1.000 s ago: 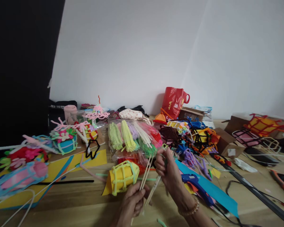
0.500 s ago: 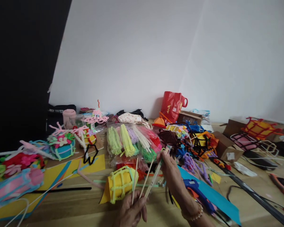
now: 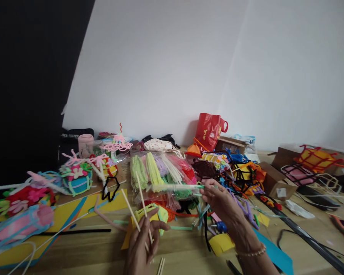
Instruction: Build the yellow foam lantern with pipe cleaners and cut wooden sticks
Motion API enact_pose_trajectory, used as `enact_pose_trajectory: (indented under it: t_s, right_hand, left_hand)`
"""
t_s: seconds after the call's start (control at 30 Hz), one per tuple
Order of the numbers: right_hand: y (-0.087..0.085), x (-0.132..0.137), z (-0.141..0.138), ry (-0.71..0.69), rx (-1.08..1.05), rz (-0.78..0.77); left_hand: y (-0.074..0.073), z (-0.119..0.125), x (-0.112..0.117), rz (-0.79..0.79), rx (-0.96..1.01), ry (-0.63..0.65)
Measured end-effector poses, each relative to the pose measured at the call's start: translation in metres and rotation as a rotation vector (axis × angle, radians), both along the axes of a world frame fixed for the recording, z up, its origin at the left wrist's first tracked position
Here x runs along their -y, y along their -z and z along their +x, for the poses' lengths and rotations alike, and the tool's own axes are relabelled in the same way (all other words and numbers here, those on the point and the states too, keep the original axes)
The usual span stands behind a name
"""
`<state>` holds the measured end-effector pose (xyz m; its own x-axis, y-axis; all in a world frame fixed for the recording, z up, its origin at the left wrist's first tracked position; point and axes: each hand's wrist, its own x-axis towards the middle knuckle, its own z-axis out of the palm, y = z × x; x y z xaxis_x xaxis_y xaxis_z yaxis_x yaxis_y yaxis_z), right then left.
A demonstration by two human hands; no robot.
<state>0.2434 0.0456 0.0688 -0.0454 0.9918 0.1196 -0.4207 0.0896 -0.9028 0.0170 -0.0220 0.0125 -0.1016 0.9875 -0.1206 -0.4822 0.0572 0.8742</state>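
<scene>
My left hand (image 3: 140, 244) is shut on thin wooden sticks (image 3: 140, 202) that angle up and away from me. Just behind it, a yellow form caged in green pipe cleaner (image 3: 149, 215) is mostly hidden by the hand. My right hand (image 3: 223, 206) pinches a long pale stick with a green tip (image 3: 174, 187), held level across the bags of pipe cleaners (image 3: 160, 172). A beaded bracelet (image 3: 250, 251) circles my right wrist. Below that hand lie a blue glue gun (image 3: 221, 227), partly hidden, and a yellow felt piece (image 3: 220, 244).
Finished pipe-cleaner and felt crafts (image 3: 74, 177) crowd the wooden table (image 3: 83, 254) on the left. Tangled pipe cleaners (image 3: 240, 175) and a cardboard box (image 3: 275, 179) fill the right. A red paper bag (image 3: 210, 131) stands against the white wall.
My right hand has moved up and to the right, and its stick has swung from slanted to level. My left hand has shifted left and now covers most of the yellow form.
</scene>
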Motion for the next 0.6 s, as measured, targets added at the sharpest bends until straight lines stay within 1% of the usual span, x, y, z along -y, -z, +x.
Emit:
enact_pose_trajectory:
  t_s: [0.1, 0.2, 0.3, 0.4, 0.5, 0.6]
  right_hand:
    - [0.005, 0.003, -0.010, -0.106, 0.001, -0.025]
    - [0.018, 0.007, -0.031, -0.232, 0.046, -0.054]
    - [0.034, 0.013, -0.053, -0.358, 0.113, -0.085]
    - [0.045, 0.020, -0.067, -0.467, 0.204, -0.094]
    - [0.046, 0.025, -0.069, -0.602, 0.337, -0.077]
    - [0.044, 0.028, -0.066, -0.718, 0.542, -0.023]
  left_hand:
    - [-0.005, -0.003, 0.000, 0.017, 0.048, -0.092]
    - [-0.004, -0.004, 0.000, -0.001, 0.080, -0.166]
    - [-0.006, -0.005, 0.000, 0.039, 0.097, -0.190]
    - [-0.011, -0.006, -0.004, 0.102, 0.108, -0.184]
    - [-0.014, -0.008, -0.007, 0.094, 0.107, -0.203]
    - [-0.015, -0.008, -0.008, 0.056, 0.131, -0.218]
